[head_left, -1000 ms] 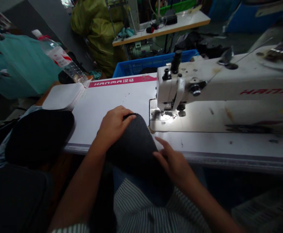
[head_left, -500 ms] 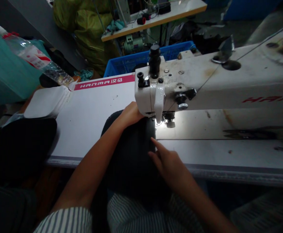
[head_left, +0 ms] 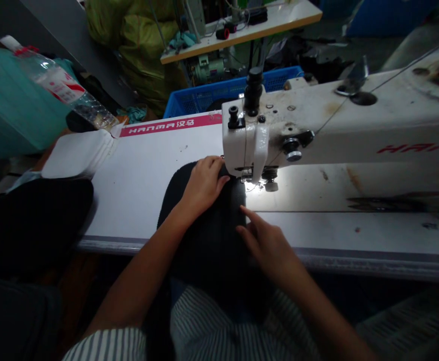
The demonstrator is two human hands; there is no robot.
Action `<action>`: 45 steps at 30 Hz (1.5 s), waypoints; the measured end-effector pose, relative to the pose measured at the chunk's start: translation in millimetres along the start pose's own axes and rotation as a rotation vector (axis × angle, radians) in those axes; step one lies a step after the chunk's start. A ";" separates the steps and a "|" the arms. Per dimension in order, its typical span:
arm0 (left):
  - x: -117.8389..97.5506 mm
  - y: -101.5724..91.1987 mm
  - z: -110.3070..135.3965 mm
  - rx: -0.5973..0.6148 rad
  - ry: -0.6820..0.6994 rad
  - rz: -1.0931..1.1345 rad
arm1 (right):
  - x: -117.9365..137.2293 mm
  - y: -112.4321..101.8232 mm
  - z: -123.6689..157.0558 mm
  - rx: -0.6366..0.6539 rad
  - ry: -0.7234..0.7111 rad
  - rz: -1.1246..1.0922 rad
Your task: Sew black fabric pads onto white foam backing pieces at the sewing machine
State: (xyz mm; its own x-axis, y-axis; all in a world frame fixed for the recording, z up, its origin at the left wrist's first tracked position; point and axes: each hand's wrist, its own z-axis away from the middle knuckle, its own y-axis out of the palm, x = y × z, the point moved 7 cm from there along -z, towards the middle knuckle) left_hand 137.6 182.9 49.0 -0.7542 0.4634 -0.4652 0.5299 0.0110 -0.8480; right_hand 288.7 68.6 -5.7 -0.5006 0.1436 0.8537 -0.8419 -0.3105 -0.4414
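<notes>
A dark mesh fabric piece lies on the white sewing table, its far end reaching the presser foot of a white HANMA sewing machine. My left hand rests on top of the fabric, close to the needle area, fingers pressing it down. My right hand sits at the fabric's right edge, fingers spread, index finger on the edge. The needle's exact contact with the fabric is hidden by the machine head and the glare of its lamp.
A stack of white pieces and a dark padded pile lie left of the table. A plastic bottle lies beyond them. Behind stand a blue crate, a green sack and another machine table.
The fabric has slid right and forward, from left of the machine to under its presser foot. My left hand has moved with it. The view has also shifted.
</notes>
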 end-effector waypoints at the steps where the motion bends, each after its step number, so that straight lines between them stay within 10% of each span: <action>1: -10.5 -6.0 23.6 0.019 0.019 -0.013 | -3.5 3.3 7.3 0.021 0.013 -0.051; 6: -72.7 2.8 160.7 0.226 0.296 -0.043 | -25.4 38.6 57.3 0.171 0.178 -0.563; 10: -85.3 5.0 210.2 -0.059 0.296 -0.248 | -37.8 49.9 80.8 0.100 0.208 -0.721; 16: -96.2 -7.0 211.4 -0.215 0.425 -0.218 | -60.8 29.8 92.7 -0.166 0.188 -0.644; 31: -89.5 8.3 214.3 -0.057 0.461 -0.282 | -63.8 28.1 98.8 -0.186 0.089 -0.495; 45: -90.3 1.6 214.5 -0.082 0.504 -0.296 | -4.2 33.8 119.2 -0.457 -0.751 0.772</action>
State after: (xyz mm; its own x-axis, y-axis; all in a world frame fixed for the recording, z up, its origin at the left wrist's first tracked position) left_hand 123.4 -49.0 35.2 -0.6078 0.7939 -0.0161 0.3683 0.2639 -0.8915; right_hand 286.3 -54.5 8.8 -0.7945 -0.5743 0.1971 -0.4374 0.3161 -0.8419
